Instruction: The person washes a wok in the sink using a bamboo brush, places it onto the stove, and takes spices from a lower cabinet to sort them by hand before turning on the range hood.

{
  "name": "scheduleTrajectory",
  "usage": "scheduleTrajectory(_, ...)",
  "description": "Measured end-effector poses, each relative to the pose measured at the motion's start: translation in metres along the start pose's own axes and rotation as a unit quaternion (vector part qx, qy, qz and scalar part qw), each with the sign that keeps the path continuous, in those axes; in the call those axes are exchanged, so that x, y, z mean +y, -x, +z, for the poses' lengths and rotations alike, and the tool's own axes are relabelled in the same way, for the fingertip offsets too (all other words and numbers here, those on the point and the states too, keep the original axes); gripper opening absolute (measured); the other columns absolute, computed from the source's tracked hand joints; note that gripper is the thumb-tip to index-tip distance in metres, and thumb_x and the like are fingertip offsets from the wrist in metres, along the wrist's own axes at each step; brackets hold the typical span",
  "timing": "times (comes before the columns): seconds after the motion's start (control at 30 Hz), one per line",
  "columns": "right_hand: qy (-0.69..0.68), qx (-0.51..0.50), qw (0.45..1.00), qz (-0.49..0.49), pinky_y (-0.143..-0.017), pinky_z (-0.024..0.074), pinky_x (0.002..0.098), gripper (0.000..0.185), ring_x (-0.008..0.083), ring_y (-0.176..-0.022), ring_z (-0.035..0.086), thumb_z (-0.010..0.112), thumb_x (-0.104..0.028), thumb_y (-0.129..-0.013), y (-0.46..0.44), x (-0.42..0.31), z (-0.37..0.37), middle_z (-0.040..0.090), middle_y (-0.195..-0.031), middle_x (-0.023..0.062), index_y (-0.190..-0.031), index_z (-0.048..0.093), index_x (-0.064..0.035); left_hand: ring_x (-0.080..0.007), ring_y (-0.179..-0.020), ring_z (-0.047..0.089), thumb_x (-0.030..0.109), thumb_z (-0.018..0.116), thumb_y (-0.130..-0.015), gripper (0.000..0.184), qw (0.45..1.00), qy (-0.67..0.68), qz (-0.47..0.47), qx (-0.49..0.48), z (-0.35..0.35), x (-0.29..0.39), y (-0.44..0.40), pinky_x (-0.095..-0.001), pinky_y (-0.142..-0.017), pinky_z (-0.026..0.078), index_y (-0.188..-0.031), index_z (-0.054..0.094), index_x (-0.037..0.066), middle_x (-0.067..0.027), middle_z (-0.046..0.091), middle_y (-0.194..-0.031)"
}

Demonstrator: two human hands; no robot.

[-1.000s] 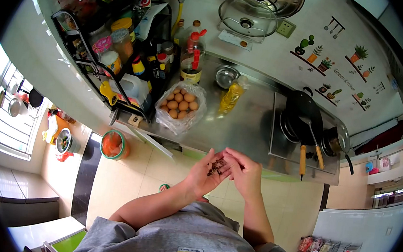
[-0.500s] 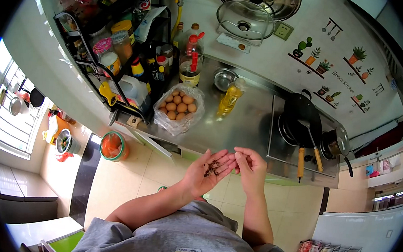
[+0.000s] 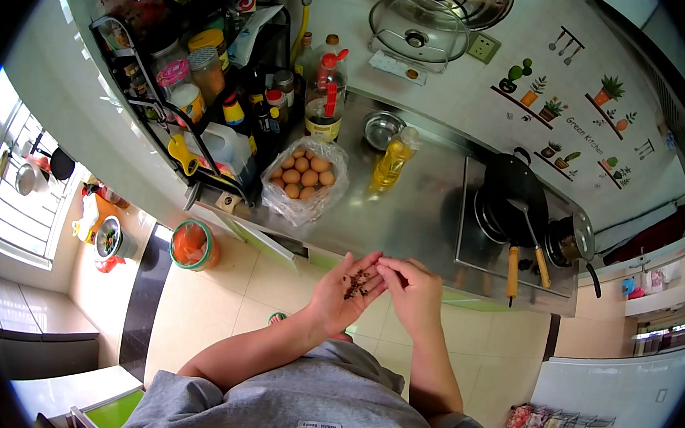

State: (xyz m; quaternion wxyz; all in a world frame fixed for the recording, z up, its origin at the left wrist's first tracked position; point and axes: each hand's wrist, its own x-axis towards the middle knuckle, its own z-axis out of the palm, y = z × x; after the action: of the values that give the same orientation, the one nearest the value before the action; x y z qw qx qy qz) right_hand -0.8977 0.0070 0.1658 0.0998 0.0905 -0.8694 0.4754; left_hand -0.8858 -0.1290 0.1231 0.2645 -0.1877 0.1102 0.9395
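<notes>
My left hand (image 3: 334, 303) is palm up in front of the counter's edge, slightly cupped with its fingers stretched out. It holds a small heap of dark brown dried spice bits (image 3: 357, 283), which look like peppercorns, on the palm and finger bases. My right hand (image 3: 418, 299) is closed in a pinch, with thumb and fingertips touching or just above the left fingertips. Whatever those fingers may hold is too small to make out. Both hands are above the floor, just below the steel counter (image 3: 406, 227).
On the counter are a bag of eggs (image 3: 307, 181), an oil bottle (image 3: 395, 160), a metal bowl (image 3: 382, 129) and a sauce bottle (image 3: 324, 104). A wok (image 3: 513, 191) with wooden handles sits on the stove at right. A crowded black rack (image 3: 146, 102) stands left. A lined bin (image 3: 194, 244) is on the floor.
My right hand has shifted left, its pinched fingertips now further in over the left hand's fingers. The left hand stays nearly in place with the spice bits.
</notes>
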Motion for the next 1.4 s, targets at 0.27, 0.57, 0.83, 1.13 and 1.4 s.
scheduleTrajectory(0.27, 0.135, 0.009, 0.990, -0.047, -0.055, 0.0490, 0.0323, 0.012, 0.0268, -0.061, 0.062, 0.070, -0.011, -0.076, 0.002, 0.000, 0.017, 0.063, -0.073, 0.0116, -0.086, 0.070, -0.0038, -0.0233, -0.122, 0.045, 0.036, 0.032, -0.100, 0.049, 0.999, -0.012, 0.040, -0.015, 0.000, 0.000, 0.002, -0.0365, -0.107, 0.033, -0.129, 0.046, 0.000, -0.0125, 0.051, -0.129)
scheduleTrajectory(0.57, 0.195, -0.101, 0.975, -0.042, -0.061, 0.0509, 0.0377, 0.011, 0.0282, -0.067, 0.062, 0.064, -0.018, -0.079, -0.011, 0.013, 0.017, 0.063, -0.075, 0.0090, -0.076, 0.065, -0.0074, -0.0250, -0.117, 0.047, 0.035, 0.037, -0.099, 0.048, 0.998, 0.010, 0.038, 0.047, -0.018, -0.004, -0.006, -0.0382, -0.105, 0.033, -0.127, 0.048, -0.003, -0.0133, 0.054, -0.123)
scheduleTrajectory(0.83, 0.084, -0.154, 0.984, -0.034, -0.066, 0.0506, 0.0380, 0.012, 0.0283, -0.075, 0.063, 0.063, -0.015, -0.079, -0.028, 0.025, 0.016, 0.064, -0.082, 0.0134, -0.082, 0.064, -0.0029, -0.0258, -0.111, 0.054, 0.034, 0.037, -0.098, 0.046, 0.995, 0.077, 0.065, 0.028, -0.029, -0.004, -0.014, -0.0381, -0.103, 0.038, -0.121, 0.053, -0.002, -0.0143, 0.059, -0.116)
scheduleTrajectory(1.13, -0.148, -0.196, 0.969, 0.041, -0.053, 0.0468, 0.0245, 0.009, 0.0118, -0.056, 0.058, 0.063, -0.007, -0.085, -0.038, 0.002, 0.064, 0.063, -0.076, 0.0071, -0.087, 0.064, 0.0011, -0.0290, -0.121, 0.047, 0.033, 0.032, -0.100, 0.048, 0.976, 0.125, 0.166, 0.060, -0.046, 0.041, 0.025, -0.0396, -0.106, 0.036, -0.127, 0.043, -0.004, -0.0188, 0.050, -0.129)
scheduleTrajectory(1.4, -0.154, -0.242, 0.958, -0.020, -0.053, 0.0468, 0.0261, 0.009, 0.0131, -0.057, 0.060, 0.062, -0.007, -0.086, -0.025, -0.086, 0.198, 0.062, -0.075, 0.0082, -0.086, 0.061, 0.0014, -0.0296, -0.120, 0.049, 0.031, 0.040, -0.096, 0.043, 0.949, 0.177, 0.245, 0.091, -0.128, 0.140, 0.111, -0.0397, -0.105, 0.037, -0.121, 0.051, -0.002, -0.0187, 0.053, -0.126)
